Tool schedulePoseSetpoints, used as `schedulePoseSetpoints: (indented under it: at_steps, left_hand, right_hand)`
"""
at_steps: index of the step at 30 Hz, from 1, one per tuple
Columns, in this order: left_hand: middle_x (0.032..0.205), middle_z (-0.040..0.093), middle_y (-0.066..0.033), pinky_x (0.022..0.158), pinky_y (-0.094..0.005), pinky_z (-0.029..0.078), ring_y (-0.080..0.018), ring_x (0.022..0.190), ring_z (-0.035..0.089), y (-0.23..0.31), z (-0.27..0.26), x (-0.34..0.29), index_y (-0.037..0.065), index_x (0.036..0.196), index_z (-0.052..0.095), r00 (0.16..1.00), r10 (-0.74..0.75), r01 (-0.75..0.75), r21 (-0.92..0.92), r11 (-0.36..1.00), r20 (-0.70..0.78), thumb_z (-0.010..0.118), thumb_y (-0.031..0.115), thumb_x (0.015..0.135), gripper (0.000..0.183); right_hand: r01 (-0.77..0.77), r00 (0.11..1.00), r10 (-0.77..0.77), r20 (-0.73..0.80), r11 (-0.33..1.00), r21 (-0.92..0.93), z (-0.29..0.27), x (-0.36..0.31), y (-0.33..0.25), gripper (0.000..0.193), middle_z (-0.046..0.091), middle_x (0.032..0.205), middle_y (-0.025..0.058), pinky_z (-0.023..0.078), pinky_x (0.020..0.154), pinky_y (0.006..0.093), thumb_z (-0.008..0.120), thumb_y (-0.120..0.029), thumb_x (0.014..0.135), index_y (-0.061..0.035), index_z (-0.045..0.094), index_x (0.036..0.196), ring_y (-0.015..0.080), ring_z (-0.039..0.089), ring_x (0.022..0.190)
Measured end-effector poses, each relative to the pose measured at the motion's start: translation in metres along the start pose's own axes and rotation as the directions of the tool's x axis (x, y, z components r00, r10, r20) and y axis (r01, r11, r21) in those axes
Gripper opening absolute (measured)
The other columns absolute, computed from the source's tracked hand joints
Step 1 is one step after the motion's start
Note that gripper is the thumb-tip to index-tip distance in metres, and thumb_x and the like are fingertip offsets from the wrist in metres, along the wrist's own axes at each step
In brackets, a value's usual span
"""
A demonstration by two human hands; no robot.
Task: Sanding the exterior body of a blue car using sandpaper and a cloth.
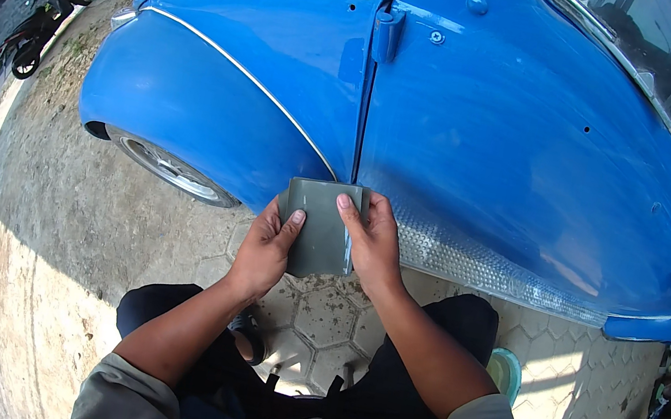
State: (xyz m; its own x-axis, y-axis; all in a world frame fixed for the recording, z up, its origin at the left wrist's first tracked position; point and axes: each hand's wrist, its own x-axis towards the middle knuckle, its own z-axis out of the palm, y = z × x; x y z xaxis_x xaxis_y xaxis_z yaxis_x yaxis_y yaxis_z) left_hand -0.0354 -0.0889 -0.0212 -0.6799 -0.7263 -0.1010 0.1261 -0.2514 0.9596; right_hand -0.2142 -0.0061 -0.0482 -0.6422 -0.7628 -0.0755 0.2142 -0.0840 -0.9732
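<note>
My left hand (pixel 264 246) grips the left side of a flat grey sheet (pixel 320 232) that looks like folded sandpaper, thumb on top. The right side of the sheet is held by my right hand (pixel 374 248), its thumb also lying on the upper face. Worn pale edges and more than one layer show along the sheet's sides. Both hands hold it in front of a blue car (pixel 474 135), near the lower end of the seam between fender and door. The fingers under the sheet are hidden.
A textured metallic strip (pixel 480 257) runs along the car's lower edge. The front wheel (pixel 172 167) is at left. By my right knee stands a pale green basin (pixel 504 372) on hexagonal paving (pixel 325 320). A motorcycle (pixel 37 27) is parked at far left.
</note>
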Motion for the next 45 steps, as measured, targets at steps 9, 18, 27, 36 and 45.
schedulePoseSetpoints:
  at_steps: [9,18,27,36,45]
  left_hand:
    - [0.159,0.077,-0.0110,0.128,-0.0385,0.055,-0.0195,0.145,0.072,0.023,0.007,-0.003,0.001,0.171,0.063,0.981,-0.191,0.184,-0.213,0.960,-0.013,0.053,0.037,0.136,0.051]
    - [0.157,0.078,-0.0106,0.126,-0.0416,0.058,-0.0221,0.145,0.075,0.020,-0.007,0.004,0.005,0.161,0.069,0.967,-0.253,0.200,-0.487,0.850,-0.043,0.054,0.038,0.135,0.045]
    - [0.156,0.079,-0.0117,0.118,-0.0441,0.065,-0.0241,0.135,0.080,0.031,-0.016,0.010,0.005,0.171,0.063,0.972,-0.117,0.038,-0.355,0.934,-0.204,0.048,0.042,0.137,0.053]
    - [0.160,0.078,-0.0130,0.124,-0.0405,0.061,-0.0215,0.146,0.074,0.029,-0.027,0.019,0.000,0.175,0.064,0.983,0.003,-0.006,-0.015,1.000,-0.181,0.049,0.045,0.137,0.061]
    - [0.157,0.078,-0.0078,0.117,-0.0403,0.061,-0.0172,0.136,0.075,0.020,0.010,-0.004,0.005,0.172,0.064,0.984,-0.153,0.176,-0.331,0.927,0.095,0.048,0.052,0.136,0.061]
  right_hand:
    - [0.089,0.994,-0.089,0.069,0.996,0.007,-0.007,0.001,-0.004,0.025,0.079,0.101,-0.0038,0.057,0.086,0.0288,0.083,-0.028,0.124,-0.0036,0.080,0.123,0.0024,0.066,0.095]
    - [0.169,0.985,-0.170,-0.007,0.975,0.141,-0.013,0.002,-0.009,0.022,0.082,0.108,-0.0041,0.055,0.092,0.0270,0.082,-0.022,0.125,-0.0018,0.089,0.122,0.0030,0.066,0.101]
    - [0.378,0.921,-0.373,-0.108,0.925,0.026,-0.047,0.020,-0.031,0.028,0.083,0.116,-0.0010,0.055,0.098,0.0271,0.074,-0.024,0.129,-0.0015,0.081,0.143,0.0046,0.070,0.109]
    - [0.434,0.900,-0.427,0.083,0.896,-0.091,-0.059,0.018,-0.057,0.025,0.078,0.108,-0.0028,0.054,0.087,0.0280,0.074,-0.024,0.129,-0.0004,0.081,0.134,0.0043,0.066,0.098]
    - [0.474,0.879,-0.416,0.232,0.813,-0.339,-0.019,0.007,-0.016,0.024,0.077,0.110,0.0013,0.057,0.087,0.0288,0.076,-0.021,0.127,0.0015,0.080,0.135,0.0058,0.068,0.097]
